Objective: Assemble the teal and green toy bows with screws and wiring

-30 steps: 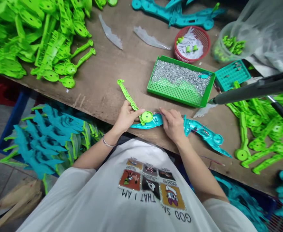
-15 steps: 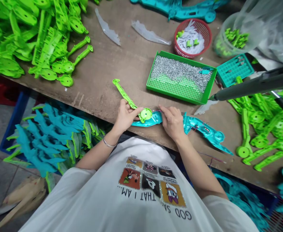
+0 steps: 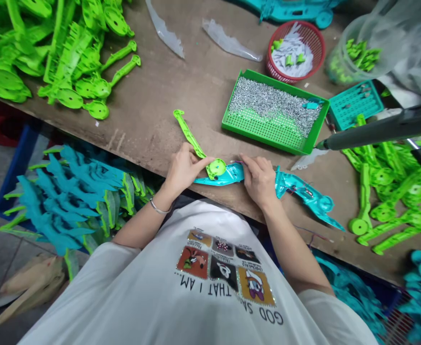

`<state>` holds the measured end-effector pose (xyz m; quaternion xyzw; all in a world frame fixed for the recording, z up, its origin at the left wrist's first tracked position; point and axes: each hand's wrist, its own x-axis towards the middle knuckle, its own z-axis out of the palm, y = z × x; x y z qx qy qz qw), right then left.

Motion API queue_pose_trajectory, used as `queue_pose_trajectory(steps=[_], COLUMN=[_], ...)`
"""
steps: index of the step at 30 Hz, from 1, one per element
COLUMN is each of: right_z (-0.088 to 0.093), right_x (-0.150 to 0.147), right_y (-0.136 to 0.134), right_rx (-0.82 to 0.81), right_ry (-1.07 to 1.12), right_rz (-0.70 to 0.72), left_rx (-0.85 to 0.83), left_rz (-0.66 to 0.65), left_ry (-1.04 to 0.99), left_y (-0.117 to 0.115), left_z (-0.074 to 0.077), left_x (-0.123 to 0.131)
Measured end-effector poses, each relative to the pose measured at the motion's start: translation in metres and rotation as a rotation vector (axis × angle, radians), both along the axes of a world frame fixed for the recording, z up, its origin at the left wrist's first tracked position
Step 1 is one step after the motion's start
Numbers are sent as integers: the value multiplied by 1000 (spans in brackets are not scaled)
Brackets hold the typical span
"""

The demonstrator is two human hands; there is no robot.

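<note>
My left hand [image 3: 182, 167] is closed on a lime-green plastic arm piece [image 3: 189, 136], thumb and fingers pinching it near its round disc. That disc lies over the left part of a turquoise plastic shell [image 3: 228, 173], which rests on the table near its front edge. My right hand [image 3: 259, 178] is closed over the middle of the shell, fingers curled down at its upper edge. Farther right, the shell's open inside shows thin wires and small parts. What lies under my right fingers is hidden.
A green tray [image 3: 267, 136] of small screws stands beyond my hands, with a red basket [image 3: 277, 72] behind it. A dark power-driver-like tool [image 3: 368, 129] juts in from the right. Lime-green parts pile up left [image 3: 70, 72] and right [image 3: 364, 196]. Turquoise pieces [image 3: 59, 196] fill a blue crate below.
The camera view has shifted slightly. The disc of the green arm piece stays over the shell, and both hands keep nearly the same hold.
</note>
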<state>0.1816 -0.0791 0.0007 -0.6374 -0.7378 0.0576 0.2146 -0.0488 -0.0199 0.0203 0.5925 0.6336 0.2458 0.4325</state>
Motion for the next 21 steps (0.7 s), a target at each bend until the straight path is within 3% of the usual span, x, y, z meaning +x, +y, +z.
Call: queue_pose_trajectory(steps=[3, 5, 7, 9, 12, 18, 21], right_z=[1, 1, 2, 4, 11, 34, 41], right_x=[0, 0, 0, 1, 3, -10, -17], right_y=[0, 1, 1, 1, 3, 16, 27], right_rx=[9, 7, 1, -8, -15, -60, -106], right_ry=[-18, -29, -42, -58, -80, -77, -42], right_rz=[0, 9, 17, 22, 31, 153, 224], left_rx=[388, 599, 681, 670, 627, 522, 501], left_rz=[-126, -364, -629, -749, -746, -579, -520], left_ry=[314, 326, 282, 245, 199, 161, 188], left_y=[-5, -8, -8, -7, -6, -6, -1], left_z=[7, 5, -2, -9, -9, 23, 27], left_x=[-14, -20, -24, -25, -22, -6, -1])
